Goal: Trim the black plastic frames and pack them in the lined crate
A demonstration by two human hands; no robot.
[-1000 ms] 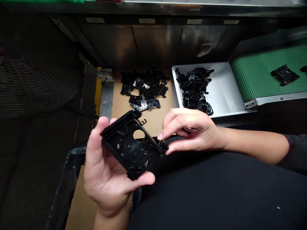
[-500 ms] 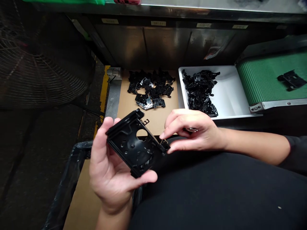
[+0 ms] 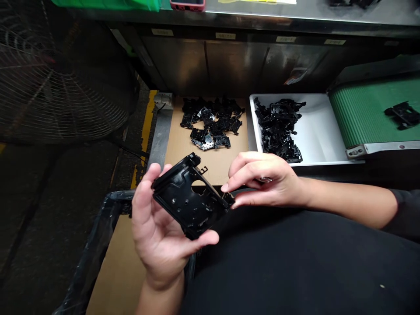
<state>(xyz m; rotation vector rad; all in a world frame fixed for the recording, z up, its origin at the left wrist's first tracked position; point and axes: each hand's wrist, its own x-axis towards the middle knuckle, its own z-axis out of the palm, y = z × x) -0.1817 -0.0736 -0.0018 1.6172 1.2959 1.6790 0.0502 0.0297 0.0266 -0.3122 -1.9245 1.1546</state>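
A black plastic frame part (image 3: pixel 187 203), flat with a round cutout and a small hook on its upper edge, is tilted in front of me. My left hand (image 3: pixel 164 236) grips it from the left and below, fingers behind one edge and thumb along the lower corner. My right hand (image 3: pixel 262 179) pinches the part's right corner between thumb and forefinger; a ring shows on one finger. Beyond the hands, a pile of similar black parts (image 3: pixel 215 122) lies on a tan board (image 3: pixel 177 153).
A white tray (image 3: pixel 323 131) holds more black parts along its left side. To its right runs a green conveyor belt (image 3: pixel 364 113) carrying one black part (image 3: pixel 405 114). A large wire-guarded fan (image 3: pixel 65 87) stands at left. Below it is a dark-rimmed crate (image 3: pixel 95 236) with cardboard.
The black frame part has tilted a little in my hands, and its face catches the light differently. Both hands keep their hold. The whole view has shifted slightly.
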